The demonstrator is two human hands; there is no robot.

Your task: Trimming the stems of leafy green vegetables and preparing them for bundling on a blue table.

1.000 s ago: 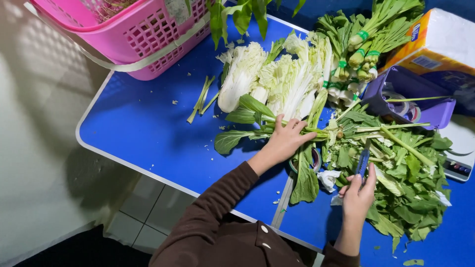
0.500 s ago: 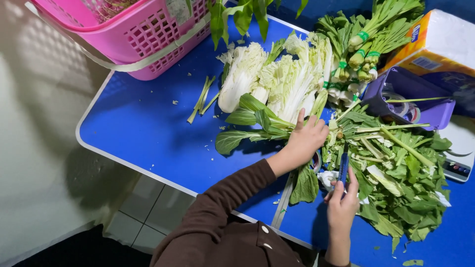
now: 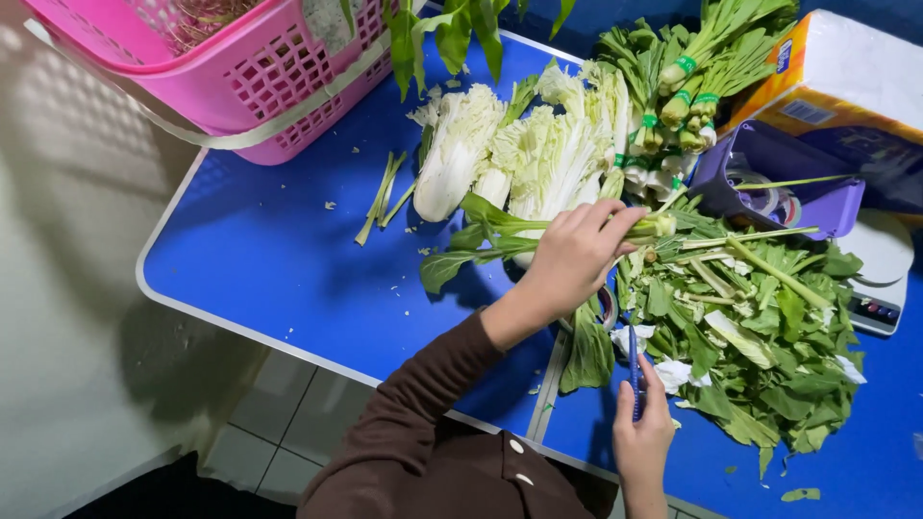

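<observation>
Since a moment before, the left hand had slid farther right along the greens, and the right hand had drawn back toward the near edge of the blue table. From the head view, the left hand was clenched around a small bunch of leafy stalks, their cut ends poking out past the fingertips toward the right and their leaves trailing left across the tabletop. The right hand was closed on a slim blue-handled knife, which pointed away from the person at the loose pile of trimmed leaves. That pile lay just right of the held bunch. Beyond the left hand, pale napa cabbages lay side by side, with banded green bundles farther right. A pink basket sat at the far left corner, a purple tray beside the pile, and a white scale at the right edge.
</observation>
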